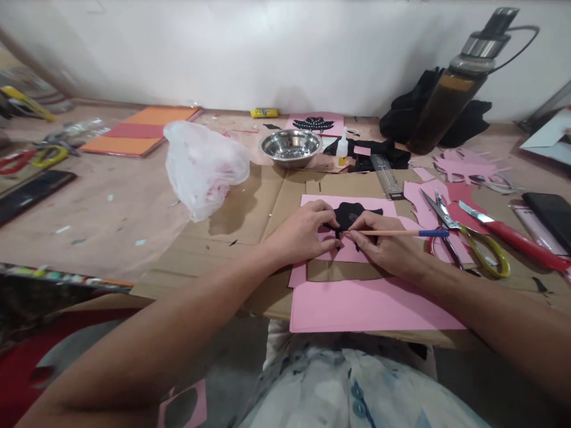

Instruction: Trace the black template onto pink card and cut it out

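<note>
A black cut-out shape (348,213) lies flat on a sheet of pink paper (379,204) in front of me. My left hand (306,229) holds it down at its left edge, fingertips above and thumb below on the pink sheet. Between the fingers of my right hand (379,241) is a pencil (397,233) with a blue end, its tip at the lower edge of the black shape. The tip itself is partly hidden by the fingers. Beneath, a larger pink sheet (357,306) rests at the edge of the cardboard (250,244).
Scissors (479,249) and a red-handled cutter (526,239) lie right, near a dark phone (551,217). Behind stand a metal bowl (291,159), a small glue bottle (342,150) and a tall tilted bottle (455,89). A white plastic bag (203,169) sits left, near orange packs (143,116).
</note>
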`<state>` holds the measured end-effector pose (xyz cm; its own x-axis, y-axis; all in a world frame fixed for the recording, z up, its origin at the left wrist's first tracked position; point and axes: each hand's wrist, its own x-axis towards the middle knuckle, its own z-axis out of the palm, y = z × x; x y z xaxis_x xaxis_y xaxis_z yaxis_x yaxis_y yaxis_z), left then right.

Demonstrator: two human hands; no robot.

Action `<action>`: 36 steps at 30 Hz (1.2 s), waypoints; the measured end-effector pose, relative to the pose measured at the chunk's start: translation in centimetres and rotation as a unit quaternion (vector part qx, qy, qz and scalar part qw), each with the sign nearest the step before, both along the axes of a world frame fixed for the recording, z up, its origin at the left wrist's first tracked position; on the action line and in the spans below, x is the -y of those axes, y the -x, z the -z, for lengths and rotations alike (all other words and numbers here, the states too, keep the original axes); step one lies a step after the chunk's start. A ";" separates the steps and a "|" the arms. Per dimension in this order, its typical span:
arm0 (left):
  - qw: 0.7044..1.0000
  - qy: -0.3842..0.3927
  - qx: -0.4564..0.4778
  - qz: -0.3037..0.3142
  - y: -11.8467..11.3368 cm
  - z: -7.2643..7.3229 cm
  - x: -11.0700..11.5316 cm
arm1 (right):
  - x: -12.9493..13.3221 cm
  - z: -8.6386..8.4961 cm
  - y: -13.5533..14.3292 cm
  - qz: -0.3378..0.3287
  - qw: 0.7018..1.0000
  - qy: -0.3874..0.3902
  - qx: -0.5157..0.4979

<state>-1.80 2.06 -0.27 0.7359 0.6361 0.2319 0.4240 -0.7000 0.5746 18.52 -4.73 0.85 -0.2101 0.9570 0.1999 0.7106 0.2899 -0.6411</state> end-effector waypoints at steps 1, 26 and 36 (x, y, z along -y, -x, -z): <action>1.000 -0.001 0.001 0.000 0.0 0.0 0.0 | 0.0 0.1 0.0 -0.001 1.000 -0.005 0.000; 1.000 0.017 0.007 -0.001 -0.1 0.3 -0.4 | -0.2 -0.6 -0.3 0.004 0.999 -0.025 0.039; 1.000 0.000 0.020 -0.016 -0.4 0.6 -0.3 | -0.2 -0.5 -0.1 0.017 0.999 -0.022 0.033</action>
<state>-1.45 2.37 -0.89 0.7053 0.6590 0.2612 0.4230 -0.6870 0.5909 18.61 -4.52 1.34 -0.1920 0.9543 0.2292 0.7612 0.2922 -0.5790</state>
